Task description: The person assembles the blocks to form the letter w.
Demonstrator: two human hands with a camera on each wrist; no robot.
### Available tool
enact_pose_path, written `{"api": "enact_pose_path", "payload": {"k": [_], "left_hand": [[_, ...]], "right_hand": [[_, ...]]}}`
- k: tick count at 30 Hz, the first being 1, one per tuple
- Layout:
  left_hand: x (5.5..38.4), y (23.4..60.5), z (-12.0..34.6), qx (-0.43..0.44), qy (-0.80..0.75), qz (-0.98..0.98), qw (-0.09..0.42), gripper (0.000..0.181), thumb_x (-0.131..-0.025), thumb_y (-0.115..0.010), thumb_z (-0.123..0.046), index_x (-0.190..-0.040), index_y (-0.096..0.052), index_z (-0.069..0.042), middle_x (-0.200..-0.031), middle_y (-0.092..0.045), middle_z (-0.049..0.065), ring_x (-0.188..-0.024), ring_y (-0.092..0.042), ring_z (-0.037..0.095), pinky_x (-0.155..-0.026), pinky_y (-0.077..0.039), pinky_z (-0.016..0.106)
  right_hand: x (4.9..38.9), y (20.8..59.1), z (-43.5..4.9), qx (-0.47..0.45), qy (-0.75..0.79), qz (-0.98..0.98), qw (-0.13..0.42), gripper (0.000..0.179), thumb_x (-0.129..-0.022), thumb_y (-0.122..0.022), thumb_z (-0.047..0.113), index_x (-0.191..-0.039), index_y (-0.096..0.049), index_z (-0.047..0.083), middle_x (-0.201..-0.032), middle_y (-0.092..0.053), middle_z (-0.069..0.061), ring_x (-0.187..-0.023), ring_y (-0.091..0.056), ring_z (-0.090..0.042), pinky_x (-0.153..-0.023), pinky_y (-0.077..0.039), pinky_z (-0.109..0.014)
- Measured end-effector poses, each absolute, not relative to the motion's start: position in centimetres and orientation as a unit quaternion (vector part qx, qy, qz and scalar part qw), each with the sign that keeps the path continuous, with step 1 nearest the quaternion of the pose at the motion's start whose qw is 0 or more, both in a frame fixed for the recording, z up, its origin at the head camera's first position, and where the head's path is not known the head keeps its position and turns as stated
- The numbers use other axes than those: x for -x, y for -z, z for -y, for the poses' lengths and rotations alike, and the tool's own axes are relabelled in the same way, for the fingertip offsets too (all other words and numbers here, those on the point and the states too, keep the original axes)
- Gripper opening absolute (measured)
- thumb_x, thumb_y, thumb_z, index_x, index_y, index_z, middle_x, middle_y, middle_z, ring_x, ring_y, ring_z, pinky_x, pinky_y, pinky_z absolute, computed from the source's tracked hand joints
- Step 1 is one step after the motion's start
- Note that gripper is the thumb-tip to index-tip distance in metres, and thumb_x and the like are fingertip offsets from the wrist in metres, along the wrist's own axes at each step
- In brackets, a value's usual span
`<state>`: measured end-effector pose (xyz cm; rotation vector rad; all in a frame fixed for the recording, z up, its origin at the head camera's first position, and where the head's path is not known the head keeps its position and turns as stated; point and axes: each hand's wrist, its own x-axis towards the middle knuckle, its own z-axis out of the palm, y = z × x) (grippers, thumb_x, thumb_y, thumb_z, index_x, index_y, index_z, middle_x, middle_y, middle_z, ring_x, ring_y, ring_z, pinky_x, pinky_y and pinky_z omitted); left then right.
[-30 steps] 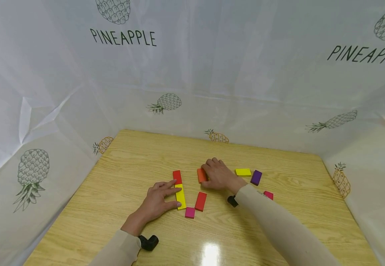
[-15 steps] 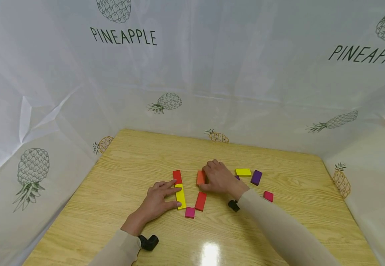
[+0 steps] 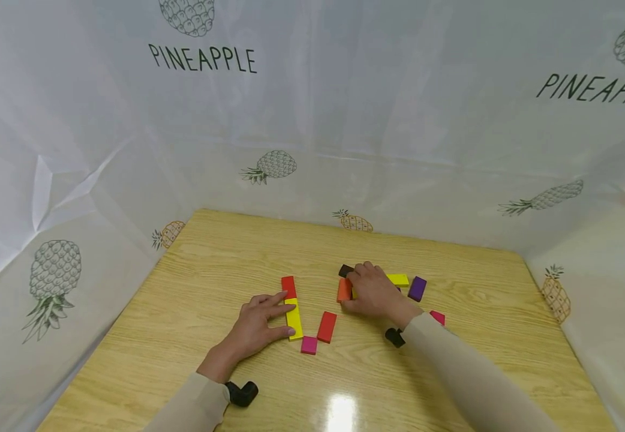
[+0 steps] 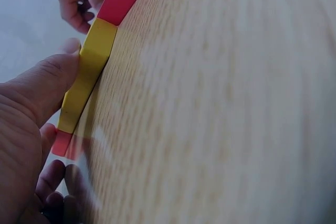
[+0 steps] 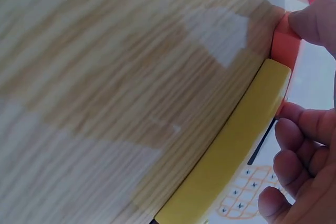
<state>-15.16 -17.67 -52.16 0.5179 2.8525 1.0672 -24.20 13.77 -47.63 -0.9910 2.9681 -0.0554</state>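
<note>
A yellow block (image 3: 293, 320) and a red block (image 3: 288, 287) lie end to end on the table, and my left hand (image 3: 258, 324) rests on them. Its fingers lie loosely extended, with the thumb (image 4: 63, 66) touching the yellow block in the left wrist view. Farther right, my right hand (image 3: 375, 292) pinches an orange block (image 3: 344, 290) between thumb and fingertips. In the right wrist view another yellow block (image 5: 226, 145) lies along the orange block (image 5: 286, 45). Part of a black block (image 3: 346, 270) shows behind the right hand's fingers.
Between the hands lie a second red block (image 3: 327, 327) and a magenta block (image 3: 309, 345). At the right are a further yellow block (image 3: 399, 280), a purple block (image 3: 417, 288) and a partly hidden pink block (image 3: 438, 317). A pineapple-print sheet (image 3: 312, 186) hangs around the wooden table (image 3: 237, 252).
My right hand has moved to the right, taking the orange block away from the red one. The black block has come into sight behind it. The left hand stays in place.
</note>
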Motion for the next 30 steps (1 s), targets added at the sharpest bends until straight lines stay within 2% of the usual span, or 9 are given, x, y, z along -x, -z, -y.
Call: {"api": "enact_pose_path", "payload": {"k": [7,15,23,30], "left_hand": [[15.2,52.1,17.8,-0.164,-0.337,-0.927,0.028,0.057,-0.091,-0.081,-0.045,-0.143,-0.069,-0.026,-0.166,-0.046,-0.001,-0.145,-0.042,0.032,-0.113,-0.032,0.060],[15.1,52.0,17.6,-0.164,-0.343,-0.924,0.032,0.056,-0.091,-0.082,-0.044,-0.143,-0.069,-0.026,-0.166,-0.046,-0.002,-0.146,-0.041,0.033,-0.112,-0.031,0.060],[15.2,52.0,17.6,-0.162,-0.341,-0.925,0.038,0.056,-0.092,-0.081,-0.044,-0.144,-0.068,-0.026,-0.167,-0.045,-0.002,-0.146,-0.041,0.031,-0.113,-0.031,0.058],[15.2,52.1,17.6,-0.166,-0.340,-0.925,0.028,0.056,-0.092,-0.081,-0.045,-0.143,-0.069,-0.025,-0.165,-0.047,0.000,-0.144,-0.043,0.033,-0.111,-0.032,0.060]], "right_hand": [[23.9,47.4,-13.7,0.321,0.061,-0.945,0.016,0.062,-0.093,-0.072,0.056,-0.126,-0.070,0.003,-0.123,-0.066,-0.014,-0.111,-0.056,-0.033,-0.102,-0.048,-0.054],[23.2,47.6,-12.6,0.327,0.063,-0.943,0.021,0.065,-0.093,-0.070,0.060,-0.123,-0.072,0.003,-0.122,-0.066,-0.012,-0.111,-0.057,-0.032,-0.102,-0.049,-0.053],[23.0,47.7,-13.1,0.336,0.076,-0.938,0.021,0.049,-0.099,-0.068,0.049,-0.121,-0.073,0.005,-0.112,-0.065,-0.010,-0.105,-0.055,-0.030,-0.092,-0.050,-0.051],[22.8,47.8,-13.2,0.347,0.078,-0.934,0.025,0.051,-0.100,-0.067,0.050,-0.124,-0.072,0.005,-0.114,-0.065,-0.011,-0.108,-0.056,-0.030,-0.095,-0.050,-0.052]]}}
